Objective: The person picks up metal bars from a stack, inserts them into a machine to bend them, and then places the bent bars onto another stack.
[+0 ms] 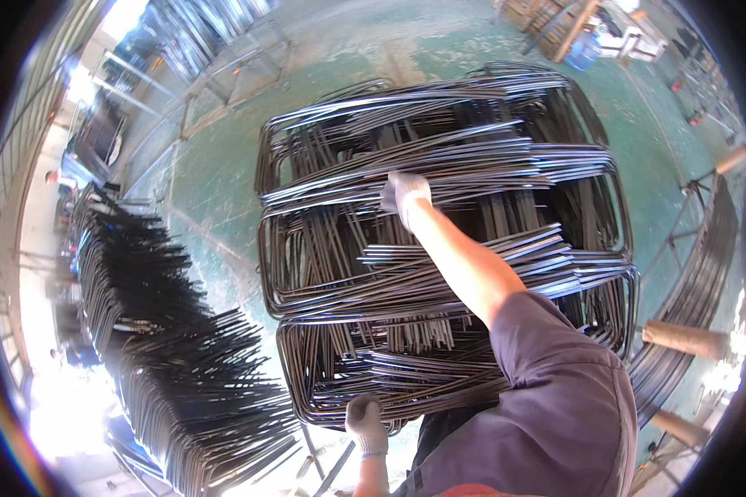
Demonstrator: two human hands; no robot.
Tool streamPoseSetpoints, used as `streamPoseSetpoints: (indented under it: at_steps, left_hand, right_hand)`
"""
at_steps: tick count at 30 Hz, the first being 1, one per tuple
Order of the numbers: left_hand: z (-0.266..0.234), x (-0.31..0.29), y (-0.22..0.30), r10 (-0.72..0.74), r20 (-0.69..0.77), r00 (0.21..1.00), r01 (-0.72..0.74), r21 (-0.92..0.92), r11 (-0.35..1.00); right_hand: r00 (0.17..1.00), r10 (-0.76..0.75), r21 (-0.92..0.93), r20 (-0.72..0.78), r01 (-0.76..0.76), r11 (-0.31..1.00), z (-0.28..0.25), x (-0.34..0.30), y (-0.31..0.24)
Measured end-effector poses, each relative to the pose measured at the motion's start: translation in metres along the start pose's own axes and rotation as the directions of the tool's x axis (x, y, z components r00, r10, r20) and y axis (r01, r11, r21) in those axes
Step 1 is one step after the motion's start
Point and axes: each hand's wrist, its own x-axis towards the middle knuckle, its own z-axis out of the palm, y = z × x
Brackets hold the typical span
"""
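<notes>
A large stack of bent dark metal rods (pixel 452 282), shaped into rounded rectangular frames, lies before me in several overlapping rows. My right hand (pixel 407 197), in a pale knit glove, reaches far across the stack. Its fingers are curled at the front of an upper row of shiny rods (pixel 464 156); exactly which rod they grip is hidden. My left hand (pixel 365 421), gloved alike, is closed at the stack's near edge, against the rounded bend of the nearest frames (pixel 323 410). What lies inside its fingers does not show.
To the left stands a long pile of bent dark rods (pixel 182 356), their ends pointing toward the stack. Curved bars (pixel 688 290) and brown rollers (pixel 685 338) lie at the right. Farther off are a blue water bottle (pixel 583 50), wooden crates (pixel 547 21) and a rack (pixel 195 41) of bright metal pieces.
</notes>
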Motion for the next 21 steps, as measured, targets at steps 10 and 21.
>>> streamPoseSetpoints:
  at_steps: [10,21]
  left_hand:
    - [0.085,-0.037,0.012,0.115,0.509,0.853,-0.230,0.168,0.959]
    - [0.214,-0.247,0.000,0.114,0.824,0.555,-0.389,0.136,0.911]
  right_hand:
    - [0.514,-0.687,-0.740,-0.514,0.138,0.658,-0.408,-0.423,0.057]
    - [0.121,-0.215,-0.245,-0.969,-0.584,0.774,-0.812,-0.548,0.103]
